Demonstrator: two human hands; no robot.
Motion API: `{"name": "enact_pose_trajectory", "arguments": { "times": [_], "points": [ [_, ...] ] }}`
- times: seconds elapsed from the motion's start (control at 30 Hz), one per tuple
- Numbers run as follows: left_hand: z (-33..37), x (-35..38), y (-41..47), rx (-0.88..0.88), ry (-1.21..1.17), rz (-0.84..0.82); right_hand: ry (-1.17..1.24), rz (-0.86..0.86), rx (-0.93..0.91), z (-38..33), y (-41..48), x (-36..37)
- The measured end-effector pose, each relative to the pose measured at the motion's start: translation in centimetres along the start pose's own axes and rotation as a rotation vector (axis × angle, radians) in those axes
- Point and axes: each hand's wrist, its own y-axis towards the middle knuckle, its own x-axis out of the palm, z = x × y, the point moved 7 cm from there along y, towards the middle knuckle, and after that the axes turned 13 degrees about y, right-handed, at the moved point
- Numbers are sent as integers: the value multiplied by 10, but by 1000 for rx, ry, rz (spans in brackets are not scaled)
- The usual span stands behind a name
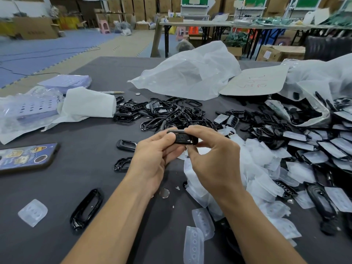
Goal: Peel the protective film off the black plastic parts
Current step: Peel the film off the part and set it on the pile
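A small black plastic part (182, 138) is held above the dark table (80, 180) between both hands. My left hand (154, 155) grips its left end with thumb and fingers curled round it. My right hand (207, 151) pinches its right end from above, and a bit of white film shows just under its fingers. A heap of peeled white film pieces (253, 168) lies right of my hands. Film-covered black parts (323, 149) spread at the far right, and a pile of bare black frames (167, 111) lies behind my hands.
A phone (24, 159) lies at the left edge. White plastic bags (190, 73) and wrapped purple trays (28, 109) sit at the back. Loose black frames (87, 208) and film pieces (33, 212) lie near the front. A small disc (164, 193) sits under my left wrist.
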Motion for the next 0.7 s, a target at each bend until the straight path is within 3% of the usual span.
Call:
{"name": "enact_pose_trajectory", "arguments": {
  "times": [0.1, 0.27, 0.37, 0.7],
  "points": [
    [3, -2, 5, 51, 23, -10, 139, 27, 224, 13, 2, -3],
    [6, 1, 5, 141, 97, -80, 368, 58, 401, 26, 3, -4],
    [8, 6, 1, 164, 103, -147, 482, 85, 454, 31, 4, -6],
    [15, 2, -4, 204, 274, -69, 560, 81, 501, 35, 4, -4]
  ]
}}
